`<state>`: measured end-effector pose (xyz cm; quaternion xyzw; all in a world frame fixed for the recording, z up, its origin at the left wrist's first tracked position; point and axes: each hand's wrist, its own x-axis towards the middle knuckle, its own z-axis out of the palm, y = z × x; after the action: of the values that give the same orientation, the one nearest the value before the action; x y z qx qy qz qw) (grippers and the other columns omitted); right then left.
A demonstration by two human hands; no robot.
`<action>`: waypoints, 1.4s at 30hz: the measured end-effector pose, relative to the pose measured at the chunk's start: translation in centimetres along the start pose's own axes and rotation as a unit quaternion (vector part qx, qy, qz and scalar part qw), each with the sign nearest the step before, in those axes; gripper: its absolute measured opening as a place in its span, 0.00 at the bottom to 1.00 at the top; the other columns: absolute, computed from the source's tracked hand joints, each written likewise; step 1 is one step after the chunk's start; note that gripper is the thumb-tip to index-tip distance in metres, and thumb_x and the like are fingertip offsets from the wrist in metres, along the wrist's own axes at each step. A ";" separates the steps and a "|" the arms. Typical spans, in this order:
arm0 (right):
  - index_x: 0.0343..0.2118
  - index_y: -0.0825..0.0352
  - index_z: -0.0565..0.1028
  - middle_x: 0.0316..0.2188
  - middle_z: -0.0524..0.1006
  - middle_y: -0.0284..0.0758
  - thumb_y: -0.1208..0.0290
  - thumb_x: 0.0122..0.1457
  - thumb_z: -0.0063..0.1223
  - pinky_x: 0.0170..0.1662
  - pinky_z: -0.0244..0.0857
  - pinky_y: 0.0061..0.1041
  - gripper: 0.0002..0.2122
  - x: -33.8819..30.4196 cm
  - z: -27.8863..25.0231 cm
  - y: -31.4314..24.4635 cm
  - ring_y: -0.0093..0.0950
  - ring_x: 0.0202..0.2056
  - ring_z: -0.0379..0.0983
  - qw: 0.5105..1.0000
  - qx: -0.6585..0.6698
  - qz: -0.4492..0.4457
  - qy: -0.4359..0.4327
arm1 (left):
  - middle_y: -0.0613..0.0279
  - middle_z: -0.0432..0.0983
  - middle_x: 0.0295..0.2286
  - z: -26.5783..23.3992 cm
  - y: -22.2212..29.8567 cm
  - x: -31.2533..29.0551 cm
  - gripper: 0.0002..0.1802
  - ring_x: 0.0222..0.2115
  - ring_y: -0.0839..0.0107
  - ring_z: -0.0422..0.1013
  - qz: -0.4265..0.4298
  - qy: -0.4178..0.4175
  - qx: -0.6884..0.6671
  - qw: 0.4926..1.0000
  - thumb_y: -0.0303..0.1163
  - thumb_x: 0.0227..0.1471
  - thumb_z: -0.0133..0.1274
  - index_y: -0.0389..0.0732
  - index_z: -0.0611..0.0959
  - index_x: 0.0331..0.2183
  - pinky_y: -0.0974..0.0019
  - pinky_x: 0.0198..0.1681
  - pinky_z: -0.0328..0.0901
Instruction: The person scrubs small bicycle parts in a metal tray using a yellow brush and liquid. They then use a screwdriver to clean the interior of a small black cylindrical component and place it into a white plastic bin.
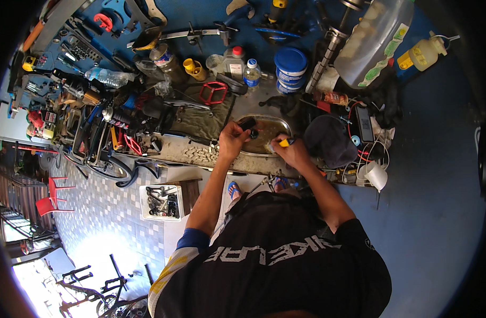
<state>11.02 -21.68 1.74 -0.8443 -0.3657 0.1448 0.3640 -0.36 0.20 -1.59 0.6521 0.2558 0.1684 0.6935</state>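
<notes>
On the workbench, an oval metal tray (279, 118) holds brownish liquid. My left hand (232, 140) is closed at the tray's left side, gripping a small black part (247, 124) whose kind I cannot make out. Just below that part shows a dark round piece (254, 134); whether the two are joined is unclear. Over the tray's right side, my right hand (291, 152) is closed on a yellow-handled brush (286, 142). Its pale tip points left, toward the middle of the tray.
A bicycle chain (200, 154) lies left of my left hand, below a dark green cloth (203, 124). A red pedal (213, 93), bottles and a blue tub (290, 63) stand behind. Right of the tray sits a dark cap (330, 140). A white crate (161, 202) of parts is lower left.
</notes>
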 end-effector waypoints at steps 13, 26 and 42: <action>0.36 0.70 0.80 0.25 0.81 0.31 0.66 0.64 0.58 0.28 0.71 0.20 0.10 3.8 0.8 -4.2 0.19 0.24 0.76 0.933 0.353 0.044 0.061 | 0.54 0.81 0.30 0.3 2.2 -2.7 0.09 0.31 0.71 0.80 0.058 0.000 0.185 0.981 0.20 0.50 0.63 0.30 0.80 0.34 0.67 0.32 0.74; 0.32 0.68 0.80 0.22 0.80 0.31 0.65 0.64 0.58 0.25 0.67 0.20 0.10 5.8 -0.2 -0.5 0.18 0.21 0.76 0.980 0.191 0.050 0.022 | 0.57 0.77 0.37 -0.7 0.0 -1.6 0.09 0.39 0.73 0.77 0.047 -0.062 -0.060 0.995 0.16 0.55 0.58 0.34 0.73 0.34 0.68 0.37 0.80; 0.31 0.64 0.79 0.25 0.82 0.37 0.54 0.59 0.60 0.32 0.71 0.31 0.15 -0.1 -1.4 0.8 0.36 0.27 0.80 0.994 0.060 0.086 0.040 | 0.55 0.82 0.36 1.4 3.3 -0.8 0.26 0.38 0.64 0.79 0.145 -0.052 0.229 0.961 0.28 0.43 0.73 0.37 0.80 0.44 0.60 0.42 0.72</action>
<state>12.12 -22.83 2.12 -0.8541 -0.2678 0.1633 0.4148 0.16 -1.06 1.79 0.8315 0.1544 0.1697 0.5059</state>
